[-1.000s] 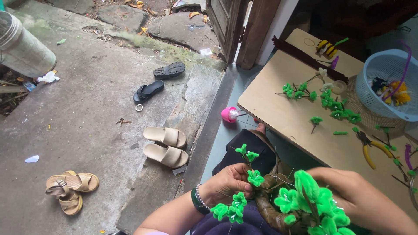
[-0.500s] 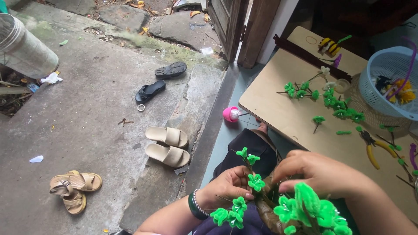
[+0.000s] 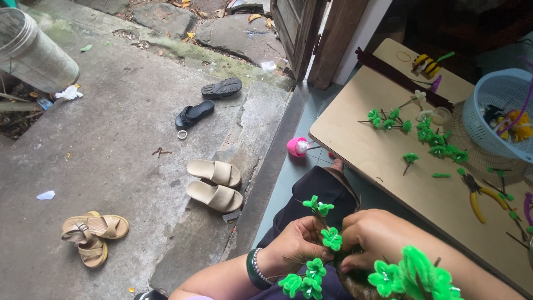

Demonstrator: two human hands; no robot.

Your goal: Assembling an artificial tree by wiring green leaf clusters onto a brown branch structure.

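Out on the grey concrete step lie tan strapped sandals (image 3: pixel 94 236), then beige slides (image 3: pixel 214 183), well clear of the work. Low in the person's lap, the left hand (image 3: pixel 297 244) pinches a fuzzy green pipe-cleaner sprig (image 3: pixel 327 233), fingers closed around its thin stem, and the right hand (image 3: pixel 383 236) curls over the same stem just beside it, also gripping. The wire stem looks springy; a loose pinch could let the sprig twist free, and the brighter green blossoms (image 3: pixel 411 275) crowd the fingers. Further right, the pale wooden counter (image 3: pixel 361 150) carries more green sprigs (image 3: pixel 438 141), yellow-handled pliers (image 3: pixel 480 194) and a light-blue plastic basket (image 3: pixel 502 105), all apart from the hands.
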